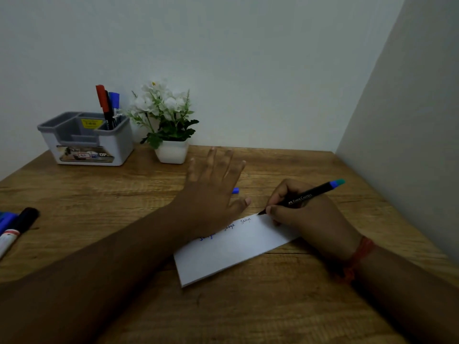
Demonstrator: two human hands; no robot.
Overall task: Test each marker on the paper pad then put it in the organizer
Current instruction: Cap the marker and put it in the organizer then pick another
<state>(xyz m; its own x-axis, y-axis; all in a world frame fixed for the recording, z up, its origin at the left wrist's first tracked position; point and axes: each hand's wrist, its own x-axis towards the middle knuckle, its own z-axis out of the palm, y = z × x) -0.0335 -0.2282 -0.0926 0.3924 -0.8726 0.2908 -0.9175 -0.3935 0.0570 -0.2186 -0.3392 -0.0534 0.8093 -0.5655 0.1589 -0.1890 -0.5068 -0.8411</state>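
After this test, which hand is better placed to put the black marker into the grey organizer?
The right hand: it already grips the black marker with the teal end, tip at the white paper pad. The left hand, open over the pad, is nearer the grey-and-white organizer, but would need a handover.

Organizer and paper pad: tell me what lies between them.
In the head view, bare wooden table and the open left hand lie between organizer and paper pad; the flower pot stands beside that line.

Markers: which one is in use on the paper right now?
The black marker with the teal-blue end, gripped by the right hand, tip at the white paper pad; the others stand in the grey organizer or lie far left.
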